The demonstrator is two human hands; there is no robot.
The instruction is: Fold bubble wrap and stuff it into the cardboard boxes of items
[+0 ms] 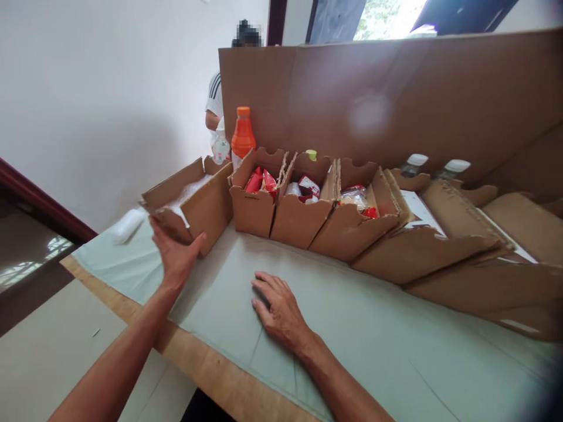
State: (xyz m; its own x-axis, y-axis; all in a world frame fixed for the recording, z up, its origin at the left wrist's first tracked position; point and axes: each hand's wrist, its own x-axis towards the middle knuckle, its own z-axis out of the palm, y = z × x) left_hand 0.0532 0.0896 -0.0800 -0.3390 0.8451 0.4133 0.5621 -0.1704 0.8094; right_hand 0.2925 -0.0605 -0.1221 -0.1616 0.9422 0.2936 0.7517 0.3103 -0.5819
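My left hand is at the near end of the leftmost cardboard box, thumb and fingers spread across its lower front. That box is angled away from the others and has clear plastic packaging inside. My right hand rests on the pale green cloth, fingers apart, holding nothing. Beyond it stand a box with red packets, a second box with red and white items, and a third box with clear and red packets.
More cardboard boxes lean at the right. An orange bottle and a clear bottle stand behind. A tall cardboard panel partly hides a person. A white plastic item lies at the left.
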